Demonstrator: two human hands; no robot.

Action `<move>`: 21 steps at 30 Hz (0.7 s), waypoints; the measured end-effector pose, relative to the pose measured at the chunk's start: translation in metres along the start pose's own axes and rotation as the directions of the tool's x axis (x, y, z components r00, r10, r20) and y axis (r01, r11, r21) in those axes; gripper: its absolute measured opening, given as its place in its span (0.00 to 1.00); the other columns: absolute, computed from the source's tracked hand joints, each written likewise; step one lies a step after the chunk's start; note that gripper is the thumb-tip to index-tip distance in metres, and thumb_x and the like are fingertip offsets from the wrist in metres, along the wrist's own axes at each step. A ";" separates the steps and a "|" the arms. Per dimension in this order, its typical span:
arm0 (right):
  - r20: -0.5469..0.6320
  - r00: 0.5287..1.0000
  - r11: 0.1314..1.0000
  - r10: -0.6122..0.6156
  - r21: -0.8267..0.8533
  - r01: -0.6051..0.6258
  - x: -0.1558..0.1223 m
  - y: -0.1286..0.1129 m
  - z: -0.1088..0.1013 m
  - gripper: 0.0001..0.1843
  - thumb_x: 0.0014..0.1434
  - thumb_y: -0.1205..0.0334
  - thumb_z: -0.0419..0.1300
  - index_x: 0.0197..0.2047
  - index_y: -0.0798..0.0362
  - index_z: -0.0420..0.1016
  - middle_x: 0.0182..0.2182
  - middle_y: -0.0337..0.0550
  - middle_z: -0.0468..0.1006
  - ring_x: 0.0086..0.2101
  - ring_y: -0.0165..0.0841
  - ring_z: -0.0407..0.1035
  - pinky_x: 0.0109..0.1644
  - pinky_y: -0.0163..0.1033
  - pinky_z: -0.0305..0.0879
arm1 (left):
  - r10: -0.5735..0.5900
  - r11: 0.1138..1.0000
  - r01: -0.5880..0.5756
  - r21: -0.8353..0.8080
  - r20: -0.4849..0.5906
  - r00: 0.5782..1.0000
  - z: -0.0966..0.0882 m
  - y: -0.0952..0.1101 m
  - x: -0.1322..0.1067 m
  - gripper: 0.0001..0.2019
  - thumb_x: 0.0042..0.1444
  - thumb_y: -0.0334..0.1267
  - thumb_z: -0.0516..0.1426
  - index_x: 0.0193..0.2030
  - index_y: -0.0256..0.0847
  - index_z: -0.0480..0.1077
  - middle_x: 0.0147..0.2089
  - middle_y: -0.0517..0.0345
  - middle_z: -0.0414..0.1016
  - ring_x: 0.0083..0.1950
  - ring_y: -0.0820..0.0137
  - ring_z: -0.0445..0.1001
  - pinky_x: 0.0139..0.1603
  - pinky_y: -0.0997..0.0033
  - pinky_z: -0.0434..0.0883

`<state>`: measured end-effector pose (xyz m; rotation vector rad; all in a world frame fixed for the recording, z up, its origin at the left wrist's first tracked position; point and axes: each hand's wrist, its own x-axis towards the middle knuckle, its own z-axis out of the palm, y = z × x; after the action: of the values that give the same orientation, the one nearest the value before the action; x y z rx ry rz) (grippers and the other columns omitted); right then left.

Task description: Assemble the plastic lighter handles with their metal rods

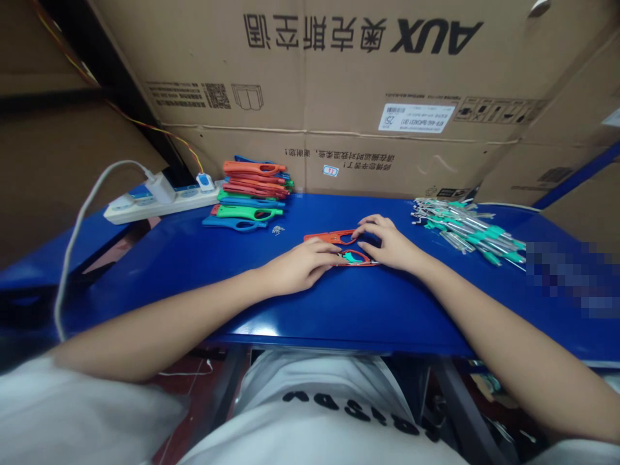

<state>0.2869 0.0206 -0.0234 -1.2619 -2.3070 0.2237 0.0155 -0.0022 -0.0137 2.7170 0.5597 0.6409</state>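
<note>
Two orange plastic handle halves, shaped like a long-reach lighter's with a finger loop, lie side by side on the blue table. My left hand (314,265) has its fingers on the nearer handle half (372,262), partly covering it. A teal piece (356,258) sits in that half, beside the loop. At the farther handle half (325,237), my right hand (385,242) curls its index finger and thumb around the loop end, its inner side facing up. The contact points are partly hidden by the fingers.
Stacked orange, green and blue handle shells (254,187) stand back left, with small screws (278,230) near them. Metal rods with teal parts (469,229) are heaped at right. A power strip (159,201) with cables lies far left; a cardboard wall (349,148) closes the back.
</note>
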 end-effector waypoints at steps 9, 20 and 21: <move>0.044 0.957 0.837 0.285 0.475 -0.271 0.004 -0.021 -0.018 0.18 0.56 0.46 0.66 0.36 0.52 0.74 0.25 0.41 0.76 0.24 0.33 0.69 0.30 0.41 0.70 | 0.011 0.995 0.010 0.101 -0.205 0.979 -0.017 -0.004 0.004 0.18 0.67 0.38 0.56 0.63 0.42 0.70 0.62 0.46 0.73 0.64 0.60 0.70 0.66 0.53 0.67; 0.215 0.951 0.742 0.224 0.595 -0.309 0.002 -0.029 -0.026 0.25 0.54 0.42 0.68 0.46 0.54 0.79 0.28 0.42 0.79 0.24 0.30 0.70 0.29 0.38 0.69 | 0.028 0.976 0.005 0.219 -0.150 0.988 -0.023 -0.015 0.003 0.17 0.67 0.40 0.57 0.59 0.36 0.72 0.52 0.45 0.79 0.50 0.61 0.74 0.52 0.60 0.72; 0.188 0.968 0.803 0.165 0.544 -0.243 0.001 -0.029 -0.026 0.25 0.55 0.44 0.67 0.47 0.54 0.80 0.31 0.43 0.80 0.27 0.32 0.71 0.31 0.39 0.70 | 0.026 0.979 0.003 0.206 -0.137 0.990 -0.023 -0.013 0.003 0.17 0.67 0.42 0.57 0.58 0.36 0.73 0.51 0.46 0.79 0.50 0.61 0.74 0.52 0.61 0.72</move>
<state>0.2778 0.0034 0.0097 -1.1933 -1.9682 1.0174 0.0028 0.0150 0.0025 2.8844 0.6790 0.8229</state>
